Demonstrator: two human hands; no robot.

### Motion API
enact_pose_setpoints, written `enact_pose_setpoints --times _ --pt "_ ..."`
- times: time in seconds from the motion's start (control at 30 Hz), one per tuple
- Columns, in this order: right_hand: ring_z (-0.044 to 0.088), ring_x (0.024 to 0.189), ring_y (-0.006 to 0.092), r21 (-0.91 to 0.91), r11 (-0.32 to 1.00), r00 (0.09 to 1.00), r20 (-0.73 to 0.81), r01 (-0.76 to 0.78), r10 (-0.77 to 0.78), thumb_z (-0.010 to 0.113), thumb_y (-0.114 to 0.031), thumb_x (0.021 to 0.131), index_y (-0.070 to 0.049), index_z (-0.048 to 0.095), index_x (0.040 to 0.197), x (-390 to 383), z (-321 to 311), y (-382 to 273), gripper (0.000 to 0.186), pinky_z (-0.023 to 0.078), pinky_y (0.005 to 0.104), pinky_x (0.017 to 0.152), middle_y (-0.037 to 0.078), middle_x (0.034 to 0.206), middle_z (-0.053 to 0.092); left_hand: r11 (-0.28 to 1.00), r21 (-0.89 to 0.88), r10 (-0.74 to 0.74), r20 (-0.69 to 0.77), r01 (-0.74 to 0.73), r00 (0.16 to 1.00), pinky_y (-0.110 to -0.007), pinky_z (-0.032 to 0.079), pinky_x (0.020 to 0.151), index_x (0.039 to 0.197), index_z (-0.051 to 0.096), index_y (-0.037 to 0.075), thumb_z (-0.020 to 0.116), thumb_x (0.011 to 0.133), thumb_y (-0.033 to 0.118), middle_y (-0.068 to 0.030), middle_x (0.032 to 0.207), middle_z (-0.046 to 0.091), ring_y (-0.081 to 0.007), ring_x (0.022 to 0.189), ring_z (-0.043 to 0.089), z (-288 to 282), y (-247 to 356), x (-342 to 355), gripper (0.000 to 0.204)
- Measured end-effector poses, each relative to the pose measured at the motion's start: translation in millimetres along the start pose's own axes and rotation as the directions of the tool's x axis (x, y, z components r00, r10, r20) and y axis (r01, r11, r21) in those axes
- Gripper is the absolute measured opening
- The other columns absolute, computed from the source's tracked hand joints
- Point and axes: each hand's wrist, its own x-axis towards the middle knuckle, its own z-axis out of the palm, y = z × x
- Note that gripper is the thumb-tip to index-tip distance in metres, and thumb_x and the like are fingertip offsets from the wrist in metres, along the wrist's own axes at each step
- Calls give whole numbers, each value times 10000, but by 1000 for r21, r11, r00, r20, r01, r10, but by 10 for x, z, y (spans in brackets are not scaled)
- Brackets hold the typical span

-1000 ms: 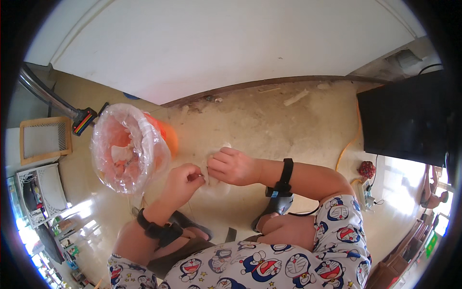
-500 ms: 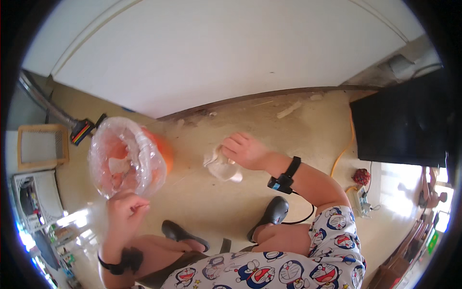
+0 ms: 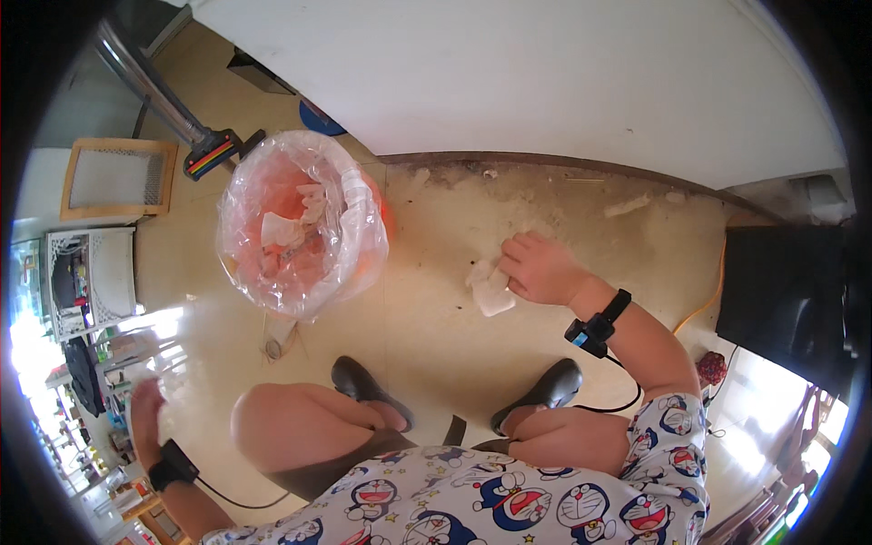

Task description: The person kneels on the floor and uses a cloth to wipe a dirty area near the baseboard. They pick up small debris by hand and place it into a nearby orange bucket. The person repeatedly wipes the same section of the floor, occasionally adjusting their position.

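Low over the floor, my right hand (image 3: 542,269) has its fingers closed on a crumpled white tissue (image 3: 490,289), which hangs down beside them. My left hand (image 3: 147,420) is away at the lower left; motion smears its fingers, so their pose is unclear. Between the two hands and farther forward stands an orange-red bucket (image 3: 385,222) with a clear plastic bag (image 3: 359,245) lining it and folded over its rim. Pale crumpled paper (image 3: 283,230) lies inside the bag.
Dust and debris (image 3: 627,205) lie along the base of a white panel (image 3: 509,82). A metal tube with a black floor head (image 3: 213,153) stands behind the bucket. A black box-like object (image 3: 781,300) and an orange cable (image 3: 699,309) are at the right. My shoes (image 3: 545,395) are in front of me.
My view has shifted, so the bucket appears farther right and higher. My left hand has moved away from the bucket toward the lower left. My right hand still holds the tissue near the floor.
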Motion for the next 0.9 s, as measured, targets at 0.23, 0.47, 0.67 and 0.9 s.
enact_pose_setpoints --times 0.23,0.47,0.67,0.9 --pt "573 1029 323 104 971 971 128 -215 201 580 -72 758 -79 595 1056 67 367 65 299 502 429 838 124 1259 506 816 -69 -575 -5 574 818 -215 368 409 770 602 140 680 857 248 69 578 415 -55 458 373 562 -1670 107 159" --pt "510 1170 339 30 898 899 -6 -438 439 516 -26 804 -92 597 1209 516 565 750 418 473 467 935 133 1352 476 971 182 -188 204 152 961 -394 524 709 1055 633 -10 650 782 127 -86 852 645 -292 813 636 1311 -2215 480 306" --pt "449 1243 361 -164 861 867 53 -481 495 517 -66 846 -143 510 1350 1056 724 942 510 398 495 1003 156 1371 463 938 84 -345 252 335 904 -348 523 689 1097 615 58 630 840 195 -41 880 633 -226 791 612 1497 -2258 621 291" --pt "425 1247 335 -360 747 788 52 -558 614 538 -126 854 -143 456 1398 1484 1065 917 551 332 529 1040 170 1323 485 780 120 -626 150 614 765 -405 518 759 1257 565 146 606 913 315 -13 1072 617 -202 905 576 1352 -2094 707 385"
